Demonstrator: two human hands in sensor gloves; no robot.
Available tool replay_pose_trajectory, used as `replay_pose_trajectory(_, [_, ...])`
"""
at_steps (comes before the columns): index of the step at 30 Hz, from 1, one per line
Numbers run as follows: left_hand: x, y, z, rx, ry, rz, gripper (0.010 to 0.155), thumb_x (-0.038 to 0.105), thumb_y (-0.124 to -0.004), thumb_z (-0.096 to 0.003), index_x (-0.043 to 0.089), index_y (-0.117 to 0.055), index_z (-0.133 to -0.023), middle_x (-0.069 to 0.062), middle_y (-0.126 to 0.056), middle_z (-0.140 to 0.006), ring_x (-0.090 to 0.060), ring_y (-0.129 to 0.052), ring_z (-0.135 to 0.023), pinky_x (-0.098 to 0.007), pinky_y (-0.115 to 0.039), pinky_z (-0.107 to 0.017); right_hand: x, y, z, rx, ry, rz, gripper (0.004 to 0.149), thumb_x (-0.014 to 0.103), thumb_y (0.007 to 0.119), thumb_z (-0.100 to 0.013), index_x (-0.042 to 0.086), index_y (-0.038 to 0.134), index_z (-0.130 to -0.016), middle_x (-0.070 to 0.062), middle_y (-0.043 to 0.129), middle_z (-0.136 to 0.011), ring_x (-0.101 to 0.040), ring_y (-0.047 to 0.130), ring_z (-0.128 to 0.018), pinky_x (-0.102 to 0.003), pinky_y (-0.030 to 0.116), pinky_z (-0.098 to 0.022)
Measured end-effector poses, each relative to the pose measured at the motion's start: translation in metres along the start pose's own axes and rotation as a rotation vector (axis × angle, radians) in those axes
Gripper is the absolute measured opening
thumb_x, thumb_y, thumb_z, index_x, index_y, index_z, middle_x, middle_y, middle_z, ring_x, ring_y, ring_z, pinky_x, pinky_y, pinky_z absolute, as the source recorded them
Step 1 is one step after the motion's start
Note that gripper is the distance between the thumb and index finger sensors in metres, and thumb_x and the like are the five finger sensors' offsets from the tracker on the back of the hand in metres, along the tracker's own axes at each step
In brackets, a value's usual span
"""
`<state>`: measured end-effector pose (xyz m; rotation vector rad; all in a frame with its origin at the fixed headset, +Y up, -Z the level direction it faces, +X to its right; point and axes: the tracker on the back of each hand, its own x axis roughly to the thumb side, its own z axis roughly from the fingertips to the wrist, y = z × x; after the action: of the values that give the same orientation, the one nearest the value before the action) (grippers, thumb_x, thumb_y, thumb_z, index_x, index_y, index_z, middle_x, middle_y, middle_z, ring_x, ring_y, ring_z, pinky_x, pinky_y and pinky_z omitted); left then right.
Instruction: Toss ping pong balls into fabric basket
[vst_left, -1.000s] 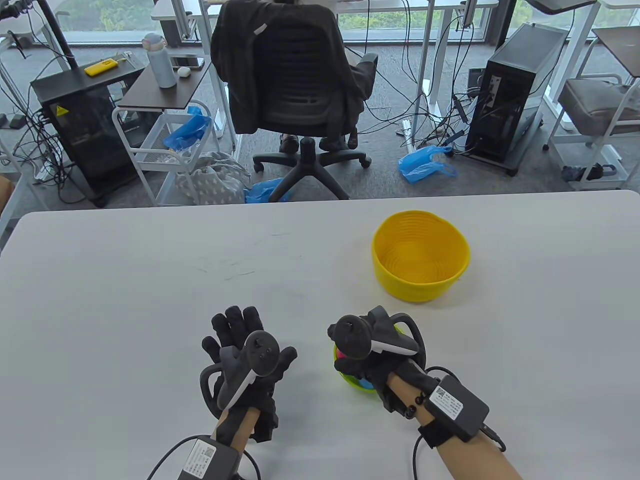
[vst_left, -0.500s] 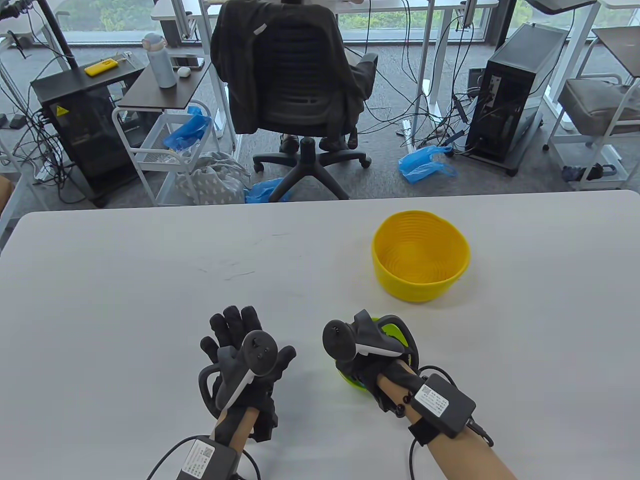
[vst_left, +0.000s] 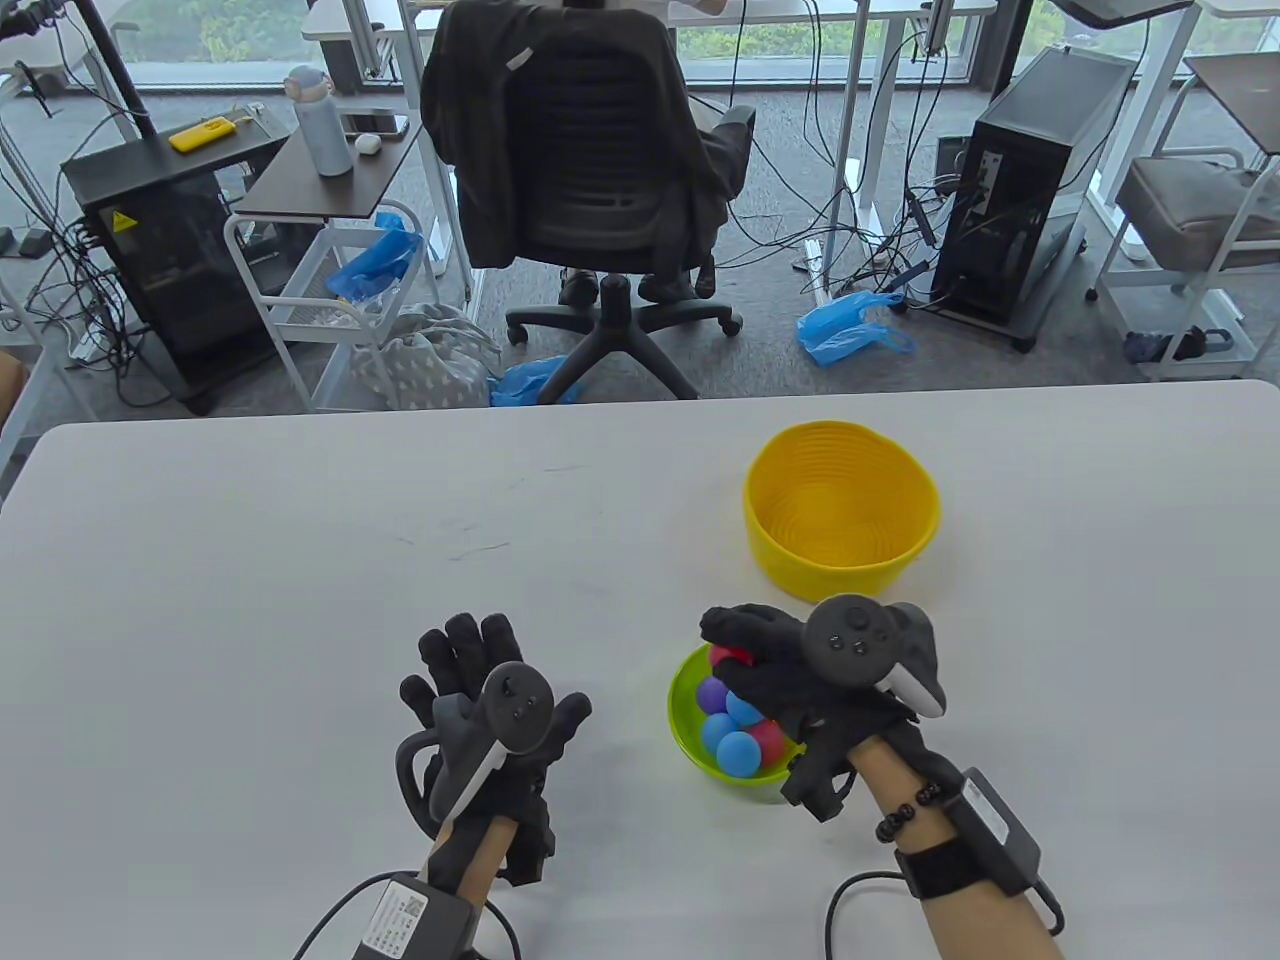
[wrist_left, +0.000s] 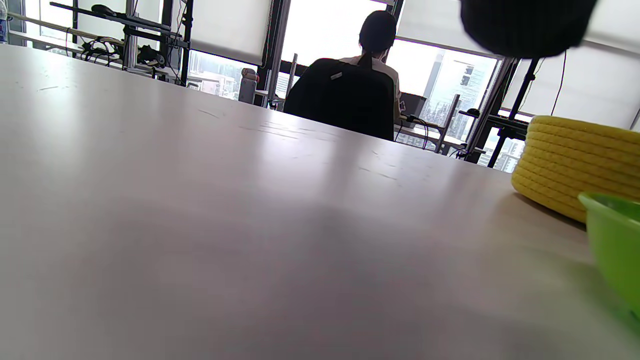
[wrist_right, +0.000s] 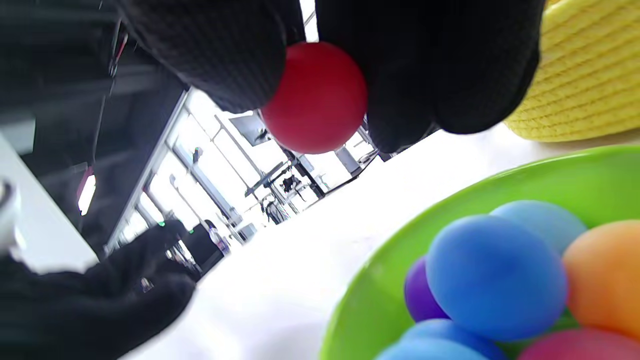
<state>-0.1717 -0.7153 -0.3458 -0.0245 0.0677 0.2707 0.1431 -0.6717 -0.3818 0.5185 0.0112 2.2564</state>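
Right wrist view: red ball (wrist_right: 315, 97) pinched in the right hand (wrist_right: 400, 60).

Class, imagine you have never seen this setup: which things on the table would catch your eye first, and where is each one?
The bright yellow basket stands out first, at the table's far right, with nothing inside it. Nearer, the green bowl holds blue, purple and pink balls, and above it the right hand pinches a red ball between gloved fingertips. The left hand rests flat on the table, left of the bowl.
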Motion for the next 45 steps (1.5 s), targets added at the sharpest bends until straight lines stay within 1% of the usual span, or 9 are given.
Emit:
replay_pose_trajectory(13, [0.002,-0.004,0.0,-0.013,-0.001,-0.011,0.105,0.061,-0.075,-0.0453,0.01,-0.014,-0.113,-0.023,0.0,-0.118,-0.053,-0.002,-0.106,-0.078,-0.012,-0.071,-0.09,-0.039,0.006,-0.194,0.287,-0.689,0.058,0.035,0.079,-0.059,0.013,0.059,-0.108,-0.026,0.066,-0.105,-0.04,0.092,-0.078,-0.05,0.087,-0.057])
replay_pose_trajectory(16, [0.002,-0.007,-0.001,-0.028,0.001,-0.02,0.105,0.062,-0.075,-0.0452,0.01,-0.014,-0.113,-0.023,0.0,-0.118,-0.053,-0.002,-0.106,-0.077,-0.012,-0.071,-0.105,-0.042,0.002,-0.205,0.236,-0.881,0.072,0.039,0.067,-0.063,0.009,0.028,-0.116,-0.034,0.044,-0.112,-0.045,0.074,-0.095,-0.053,0.074,-0.07])
replay_pose_trajectory(18, [0.003,-0.007,-0.002,-0.028,0.0,-0.022,0.105,0.062,-0.075,-0.0452,0.01,-0.014,-0.113,-0.023,0.0,-0.118,-0.053,-0.002,-0.106,-0.078,-0.012,-0.071,-0.111,-0.043,0.001,-0.17,0.19,-1.009,0.083,0.041,0.059,-0.065,0.0,0.002,-0.109,-0.04,0.023,-0.11,-0.051,0.055,-0.102,-0.056,0.06,-0.075])
replay_pose_trajectory(20, [0.004,-0.008,-0.001,-0.029,-0.006,-0.026,0.105,0.062,-0.075,-0.0452,0.01,-0.014,-0.113,-0.023,0.0,-0.118,-0.053,-0.002,-0.106,-0.078,-0.012,-0.071,-0.115,-0.047,0.002,-0.168,0.141,-1.065,0.085,0.042,0.054,-0.067,-0.002,-0.008,-0.104,-0.042,0.013,-0.108,-0.053,0.045,-0.104,-0.057,0.053,-0.078])
replay_pose_trajectory(23, [0.006,-0.008,0.0,-0.024,-0.012,-0.032,0.106,0.062,-0.075,-0.0453,0.009,-0.014,-0.113,-0.023,0.0,-0.118,-0.053,-0.002,-0.106,-0.078,-0.012,-0.071,-0.112,-0.053,0.011,-0.275,0.181,-0.972,0.082,0.042,0.055,-0.066,0.0,-0.002,-0.108,-0.042,0.017,-0.108,-0.053,0.05,-0.103,-0.058,0.056,-0.076])
replay_pose_trajectory(26, [0.006,-0.008,0.0,-0.023,-0.015,-0.031,0.106,0.062,-0.075,-0.0453,0.009,-0.014,-0.113,-0.023,-0.001,-0.118,-0.054,-0.002,-0.106,-0.078,-0.013,-0.071,-0.101,-0.06,0.019,-0.389,0.209,-0.783,0.073,0.042,0.061,-0.064,0.006,0.023,-0.114,-0.035,0.036,-0.111,-0.052,0.066,-0.095,-0.059,0.066,-0.069])
replay_pose_trajectory(29, [0.005,-0.008,0.0,-0.021,-0.013,-0.025,0.105,0.062,-0.075,-0.0453,0.009,-0.014,-0.113,-0.023,-0.001,-0.118,-0.054,-0.002,-0.106,-0.078,-0.013,-0.071,-0.081,-0.065,0.024,-0.452,0.198,-0.534,0.064,0.044,0.068,-0.062,0.009,0.048,-0.112,-0.031,0.056,-0.108,-0.049,0.081,-0.085,-0.057,0.077,-0.062])
replay_pose_trajectory(37, [0.004,-0.007,0.0,-0.021,-0.003,-0.013,0.105,0.062,-0.075,-0.0453,0.009,-0.014,-0.113,-0.023,-0.001,-0.118,-0.054,-0.003,-0.106,-0.078,-0.013,-0.071,-0.019,-0.05,0.023,-0.352,0.099,0.005,0.061,0.044,0.079,-0.055,0.01,0.067,-0.104,-0.027,0.073,-0.101,-0.046,0.092,-0.072,-0.056,0.083,-0.052])
replay_pose_trajectory(45, [0.003,-0.007,0.0,-0.017,-0.003,-0.006,0.105,0.062,-0.075,-0.0452,0.009,-0.015,-0.114,-0.024,-0.001,-0.118,-0.054,-0.003,-0.106,-0.078,-0.013,-0.071,0.015,-0.007,0.011,-0.037,0.026,0.397,0.061,0.044,0.086,-0.051,0.014,0.072,-0.103,-0.024,0.074,-0.103,-0.047,0.09,-0.075,-0.057,0.081,-0.054])
